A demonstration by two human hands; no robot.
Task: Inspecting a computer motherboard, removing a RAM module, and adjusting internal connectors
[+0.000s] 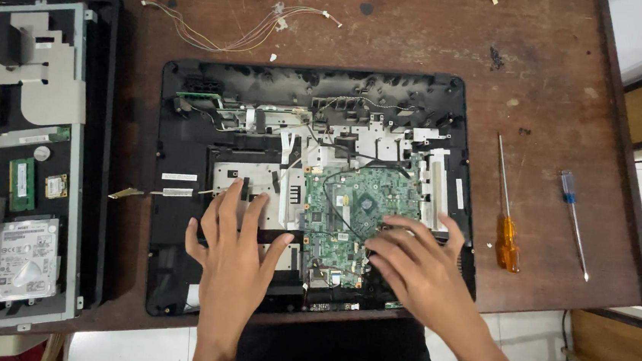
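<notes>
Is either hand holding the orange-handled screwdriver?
No: the orange-handled screwdriver lies on the wooden table, while both hands rest on the opened black computer chassis.

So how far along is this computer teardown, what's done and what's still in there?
Done: the black computer shell lies open with its inner parts bare, and a loose wire bundle sits on the wooden table. In hand: the left hand presses flat on the metal plate, the right hand on the green circuit board. Left: the board still sits inside; both screwdrivers lie unused.

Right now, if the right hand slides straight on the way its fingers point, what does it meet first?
The right hand points up-left across the green circuit board; probably the black cable looping over it comes first, though height is unclear.
</notes>
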